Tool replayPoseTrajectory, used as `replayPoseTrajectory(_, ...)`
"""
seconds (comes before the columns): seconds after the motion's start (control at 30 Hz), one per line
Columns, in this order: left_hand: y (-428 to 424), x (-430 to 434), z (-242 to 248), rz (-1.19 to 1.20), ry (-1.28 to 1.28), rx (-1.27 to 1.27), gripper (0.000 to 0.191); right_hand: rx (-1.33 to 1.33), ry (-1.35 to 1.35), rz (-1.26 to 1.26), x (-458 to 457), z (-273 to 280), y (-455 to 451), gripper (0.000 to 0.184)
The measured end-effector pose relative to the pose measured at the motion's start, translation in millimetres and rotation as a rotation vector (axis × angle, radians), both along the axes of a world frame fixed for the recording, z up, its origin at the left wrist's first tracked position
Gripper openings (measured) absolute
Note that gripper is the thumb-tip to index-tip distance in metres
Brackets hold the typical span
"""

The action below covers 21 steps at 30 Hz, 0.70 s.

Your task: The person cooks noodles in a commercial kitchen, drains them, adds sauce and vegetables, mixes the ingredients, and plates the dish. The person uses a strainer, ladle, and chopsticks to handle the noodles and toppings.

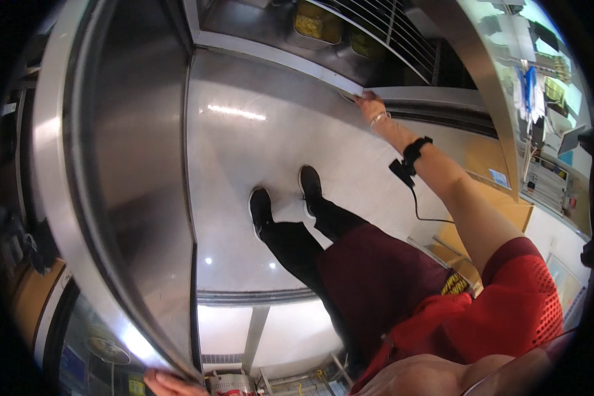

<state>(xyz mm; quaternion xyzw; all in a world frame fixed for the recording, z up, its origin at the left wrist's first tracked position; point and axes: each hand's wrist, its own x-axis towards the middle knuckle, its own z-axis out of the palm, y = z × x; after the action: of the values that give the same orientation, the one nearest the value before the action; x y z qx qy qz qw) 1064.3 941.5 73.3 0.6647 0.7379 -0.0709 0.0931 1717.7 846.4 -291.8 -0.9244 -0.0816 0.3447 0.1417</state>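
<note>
A large stainless steel door (143,148) with a dark gasket stands at the left. At the bottom left, my left hand (173,383) is partly cut off by the picture's edge, its fingers laid over the door's rim. My right arm reaches towards the top middle, with a bracelet and a black strapped device at the wrist and forearm. The fingers of my right hand (371,104) are bent at the pale sill (287,57) of an open steel cabinet; whether they grip it cannot be made out. Inside the cabinet, a metal pan (317,27) holds yellow pieces.
A wire rack (376,20) is inside the cabinet at the top. Both my feet stand on the smooth grey floor (242,148). A wooden panel (505,198) and a cluttered counter (549,183) are at the right. A metal container (230,383) sits at the bottom.
</note>
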Motion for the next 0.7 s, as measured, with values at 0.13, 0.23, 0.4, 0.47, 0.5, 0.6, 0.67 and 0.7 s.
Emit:
replayPoseTrajectory(0.13, 0.0, -17.5, -15.7, -0.258, -0.096, 0.39, 0.029, -0.196, -0.418, 0.318, 85.2, -53.5, 91.1, 0.063)
replayPoseTrajectory(0.23, -9.1, -35.6, -18.9, -0.874, 0.576, 0.414, 0.038, -0.511, -0.656, 0.737, 136.9, -89.7, 139.7, 0.062)
replayPoseTrajectory(0.4, -13.9, -34.1, -11.2, -0.845, 0.66, 0.317, 0.047, -0.385, -0.365, 0.285, 179.9, -130.3, 179.3, 0.051)
replayPoseTrajectory(0.47, -11.1, -24.3, -9.5, -0.822, 0.662, 0.287, 0.046, -0.325, -0.354, 0.224, 181.3, -133.2, 180.8, 0.049)
replayPoseTrajectory(0.5, -9.8, -19.3, -8.9, -0.803, 0.638, 0.28, 0.04, -0.303, -0.349, 0.214, 180.2, -131.5, 179.9, 0.048)
replayPoseTrajectory(0.6, -8.2, -11.7, -14.3, -0.56, 0.439, 0.237, 0.027, -0.246, -0.342, 0.187, 165.7, -121.1, 171.5, 0.046)
replayPoseTrajectory(0.67, -11.3, -13.6, -17.8, -0.342, 0.261, 0.22, 0.022, -0.215, -0.339, 0.177, 148.3, -109.7, 166.5, 0.045)
replayPoseTrajectory(0.7, -12.4, -16.6, -19.1, -0.213, 0.171, 0.22, 0.022, -0.198, -0.33, 0.171, 135.7, -102.9, 163.9, 0.044)
